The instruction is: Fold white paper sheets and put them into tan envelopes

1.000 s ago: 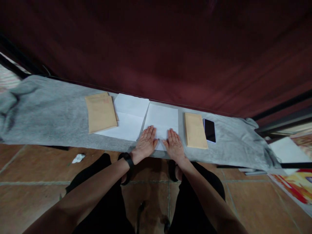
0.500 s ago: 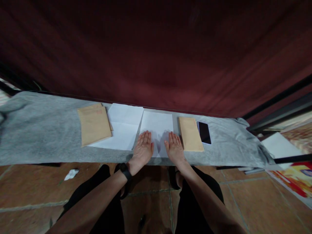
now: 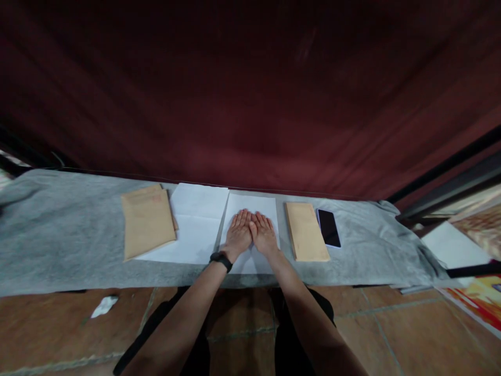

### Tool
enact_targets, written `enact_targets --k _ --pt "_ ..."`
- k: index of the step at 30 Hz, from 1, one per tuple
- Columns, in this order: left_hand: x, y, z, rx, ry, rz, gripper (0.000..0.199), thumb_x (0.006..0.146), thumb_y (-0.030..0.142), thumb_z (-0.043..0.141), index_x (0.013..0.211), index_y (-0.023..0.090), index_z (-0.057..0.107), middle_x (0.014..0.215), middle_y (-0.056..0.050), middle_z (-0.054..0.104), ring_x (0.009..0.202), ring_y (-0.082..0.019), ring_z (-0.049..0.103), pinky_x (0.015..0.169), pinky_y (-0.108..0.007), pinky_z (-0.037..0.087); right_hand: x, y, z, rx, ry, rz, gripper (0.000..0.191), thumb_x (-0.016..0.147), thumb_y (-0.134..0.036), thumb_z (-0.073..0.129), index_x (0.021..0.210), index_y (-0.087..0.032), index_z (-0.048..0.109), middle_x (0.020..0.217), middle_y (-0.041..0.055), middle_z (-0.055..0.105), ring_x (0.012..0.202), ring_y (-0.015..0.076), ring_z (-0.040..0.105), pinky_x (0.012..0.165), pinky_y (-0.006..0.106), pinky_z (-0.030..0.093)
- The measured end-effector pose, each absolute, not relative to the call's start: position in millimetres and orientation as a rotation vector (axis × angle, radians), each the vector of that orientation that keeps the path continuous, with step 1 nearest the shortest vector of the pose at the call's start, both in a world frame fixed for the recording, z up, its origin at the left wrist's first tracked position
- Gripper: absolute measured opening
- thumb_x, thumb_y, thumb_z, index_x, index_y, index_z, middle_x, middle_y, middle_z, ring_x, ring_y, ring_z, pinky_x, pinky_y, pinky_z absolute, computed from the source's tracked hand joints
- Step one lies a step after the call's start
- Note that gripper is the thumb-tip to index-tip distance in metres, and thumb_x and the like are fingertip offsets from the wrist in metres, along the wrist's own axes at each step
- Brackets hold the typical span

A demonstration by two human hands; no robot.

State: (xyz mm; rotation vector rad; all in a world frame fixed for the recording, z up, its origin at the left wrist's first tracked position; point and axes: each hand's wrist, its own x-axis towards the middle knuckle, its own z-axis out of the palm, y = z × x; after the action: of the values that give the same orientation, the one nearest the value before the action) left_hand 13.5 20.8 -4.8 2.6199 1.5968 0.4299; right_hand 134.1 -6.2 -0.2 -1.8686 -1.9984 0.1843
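Observation:
A white sheet of paper (image 3: 250, 202) lies on the grey cloth in front of me. My left hand (image 3: 239, 232) rests flat on it, palm down, fingers stretched forward. Right beside it, my right hand (image 3: 264, 235) also lies flat on the sheet, and the two hands touch along their thumb sides. Neither hand holds anything. To the left, more white paper with a fold crease (image 3: 199, 224) lies partly under brown envelopes (image 3: 148, 224). A stack of brown envelopes (image 3: 307, 232) sits to the right of the sheet.
A smartphone (image 3: 329, 228) lies right of the envelope stack. The grey cloth (image 3: 78, 230) covers a narrow bench, backed by a dark red curtain (image 3: 250, 104). Crumpled white tissue (image 3: 104, 306) lies on the tiled floor (image 3: 352, 324). Black bars (image 3: 450, 159) stand at the right.
My hands have come together from the sheet's two sides to its middle, and a little farther forward. The whole scene sits lower in view as the camera tilted up.

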Motion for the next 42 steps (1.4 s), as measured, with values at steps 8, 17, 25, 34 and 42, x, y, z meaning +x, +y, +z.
enact_targets --k 8,17,25,34,42 --pt "12.1 44.6 0.5 2.471 1.845 0.408 0.059 0.101 0.030 0.028 0.152 0.001 0.036 0.160 -0.019 0.034 0.152 -0.027 0.027 0.124 -0.042 0.020 148.0 10.0 -11.8 -2.039 -1.970 -0.021 0.054 0.107 -0.039 0.034 0.153 -0.012 0.040 0.159 0.0167 0.037 0.148 0.0274 0.035 0.120 0.046 0.027" --pt "9.9 48.5 8.0 2.363 2.093 0.422 0.059 0.098 0.023 0.031 0.145 -0.013 0.039 0.155 -0.031 0.036 0.152 -0.034 0.022 0.126 -0.050 0.009 156.8 9.2 -20.9 -2.131 -1.723 -0.143 0.057 0.106 -0.035 0.032 0.148 0.001 0.043 0.153 0.0255 0.043 0.143 0.0336 0.043 0.117 0.049 0.033" --pt "15.3 59.2 12.1 2.430 1.781 0.643 0.056 0.100 0.027 0.031 0.152 0.008 0.039 0.161 -0.014 0.035 0.153 -0.026 0.021 0.125 -0.046 0.021 158.0 26.9 1.5 -1.944 -1.855 0.063 0.054 0.106 -0.032 0.024 0.152 -0.009 0.040 0.157 0.0174 0.041 0.148 0.0256 0.035 0.119 0.046 0.030" --pt "20.1 75.6 -0.6 2.422 1.723 0.493 0.055 0.099 0.021 0.029 0.151 0.007 0.041 0.159 -0.016 0.038 0.151 -0.027 0.027 0.125 -0.046 0.018 140.2 74.6 -4.8 -1.891 -2.126 0.019 0.050 0.108 -0.035 0.026 0.151 -0.020 0.044 0.158 0.0086 0.041 0.148 0.0239 0.035 0.121 0.045 0.025" --pt "9.5 76.6 -2.5 2.419 1.815 0.402 0.058 0.102 0.030 0.028 0.153 0.003 0.036 0.161 -0.017 0.033 0.152 -0.026 0.025 0.125 -0.042 0.018 163.8 76.1 -13.1 -2.037 -2.016 -0.136 0.055 0.107 -0.040 0.031 0.154 -0.013 0.039 0.158 0.0150 0.039 0.147 0.0276 0.038 0.121 0.046 0.026"
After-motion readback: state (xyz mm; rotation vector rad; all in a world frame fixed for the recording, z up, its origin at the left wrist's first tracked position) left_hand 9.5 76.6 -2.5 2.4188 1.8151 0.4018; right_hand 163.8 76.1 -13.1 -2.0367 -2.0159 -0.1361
